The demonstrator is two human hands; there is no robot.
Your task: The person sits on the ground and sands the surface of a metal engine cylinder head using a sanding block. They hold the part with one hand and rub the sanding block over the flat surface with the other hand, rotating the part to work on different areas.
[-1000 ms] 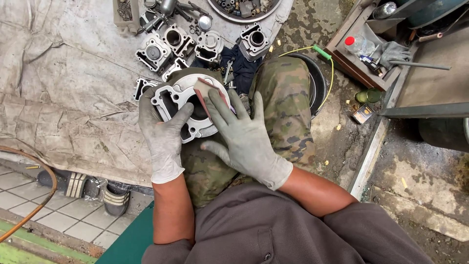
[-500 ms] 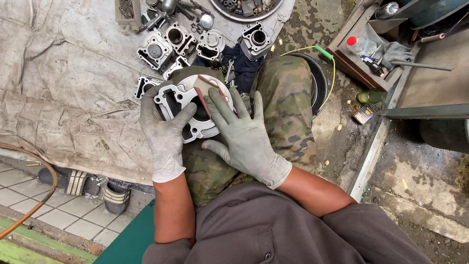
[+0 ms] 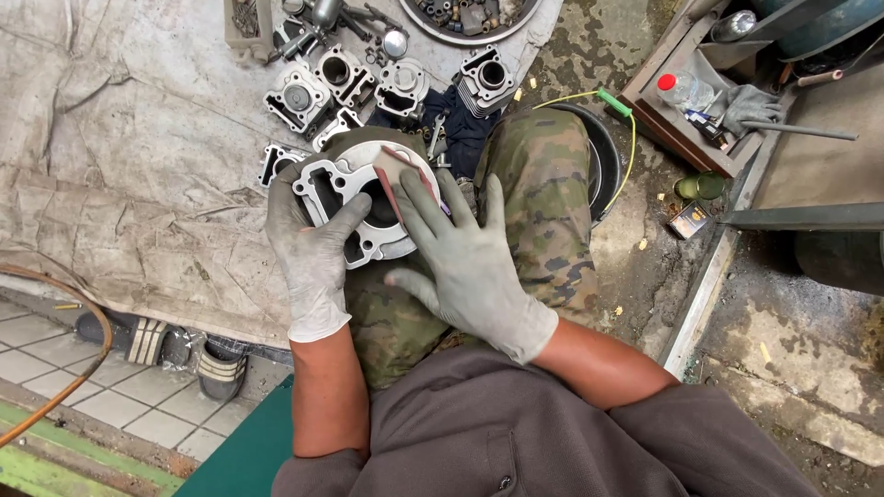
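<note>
Head view, looking straight down onto a lap in camouflage trousers. Left hand, in a grimy grey glove, wrapped around the near-left edge of a round aluminium engine cylinder, thumb laid across its flat machined face beside the big central bore, fingers curled under the rim and mostly hidden. Cylinder resting on the left knee, face up, just off the near edge of a crumpled grey tarp spread over the ground. Right hand, gloved the same, spread flat and open, fingertips pressing a small reddish-brown sheet of sandpaper onto the right side of the cylinder face; nothing gripped, only pinned under the fingers. Whether the thumb touches the part cannot be told. On the tarp towards its far edge, a cluster of other cylinder blocks with finned sides and open bores, close together, several touching. Beyond them, at the far edge, a round metal tray filled with small dark parts, partly cut off by the frame. Off to the right on bare concrete, well apart from the hands, a wooden box holding a clear plastic bottle with a red cap and a grey rag. Sandals by the near edge of the tarp on tiled floor.
</note>
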